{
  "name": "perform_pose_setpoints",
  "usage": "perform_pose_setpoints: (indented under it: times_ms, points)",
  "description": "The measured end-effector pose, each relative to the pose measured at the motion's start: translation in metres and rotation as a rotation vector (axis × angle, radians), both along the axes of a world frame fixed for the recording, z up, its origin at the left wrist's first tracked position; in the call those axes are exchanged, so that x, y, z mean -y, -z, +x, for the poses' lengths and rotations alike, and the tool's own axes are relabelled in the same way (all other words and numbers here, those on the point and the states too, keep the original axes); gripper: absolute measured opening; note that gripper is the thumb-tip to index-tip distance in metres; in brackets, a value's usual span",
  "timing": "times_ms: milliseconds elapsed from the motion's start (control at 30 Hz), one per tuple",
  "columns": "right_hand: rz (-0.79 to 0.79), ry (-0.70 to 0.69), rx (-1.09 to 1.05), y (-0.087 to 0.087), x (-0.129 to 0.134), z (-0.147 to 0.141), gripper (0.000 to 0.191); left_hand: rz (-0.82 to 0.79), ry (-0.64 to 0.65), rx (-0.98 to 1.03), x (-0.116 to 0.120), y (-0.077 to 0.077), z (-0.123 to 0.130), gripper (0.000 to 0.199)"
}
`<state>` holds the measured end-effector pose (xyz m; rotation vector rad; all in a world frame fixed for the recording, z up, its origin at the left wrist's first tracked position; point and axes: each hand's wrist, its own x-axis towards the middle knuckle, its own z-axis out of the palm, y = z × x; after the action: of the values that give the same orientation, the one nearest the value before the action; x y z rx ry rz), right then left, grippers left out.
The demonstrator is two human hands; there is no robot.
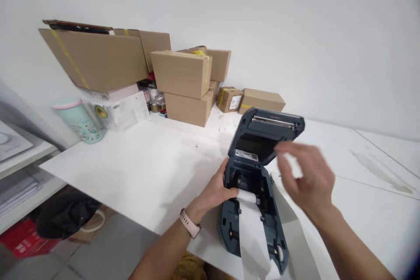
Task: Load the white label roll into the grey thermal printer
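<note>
A dark grey label printer (277, 227) stands on the white table with its lid (271, 131) raised. Inside lies a small white paper roll (246, 196), and a strip of paper (252, 232) runs from it over the printer's front edge. My left hand (216, 188) grips the printer's left side, its thumb at the roll's left end; a pink band is on that wrist. Raised beside the lid's right edge, my right hand (306, 175) is slightly blurred, thumb and forefinger curved with a gap between them and nothing seen in it.
Cardboard boxes (180, 74) are stacked along the wall on the white table (147, 157). A mint tumbler (80, 120) stands at the left near a white box (123, 111). White paper (300, 245) lies right of the printer. Shelves (22, 153) are at the far left.
</note>
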<state>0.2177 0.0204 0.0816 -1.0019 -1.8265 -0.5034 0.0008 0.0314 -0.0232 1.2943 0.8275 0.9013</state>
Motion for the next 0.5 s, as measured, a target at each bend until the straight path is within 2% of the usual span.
perform_pose_setpoints:
  times_ms: [100,200,267,333,400,500]
  points:
    - [-0.296,-0.142,0.271,0.034,0.027,-0.007,0.017,0.059,-0.076,-0.001,-0.001,0.003,0.002,0.102]
    - [-0.662,-0.135,0.520,0.054,0.025,-0.013,0.026,0.057,-0.085,-0.031,-0.001,0.005,0.002,0.101]
    - [-0.856,-0.112,0.672,0.056,0.015,-0.017,0.028,0.063,-0.087,-0.052,-0.001,0.006,0.002,0.101]
    - [-0.975,-0.101,0.748,0.052,0.006,-0.021,0.027,0.079,-0.097,-0.067,-0.001,0.006,0.001,0.102]
    - [-1.021,-0.122,0.767,0.048,0.000,-0.026,0.023,0.091,-0.095,-0.071,-0.002,0.005,0.000,0.104]
    - [-1.059,-0.154,0.753,0.042,-0.006,-0.033,0.020,0.078,-0.026,-0.044,-0.005,0.003,-0.002,0.112]
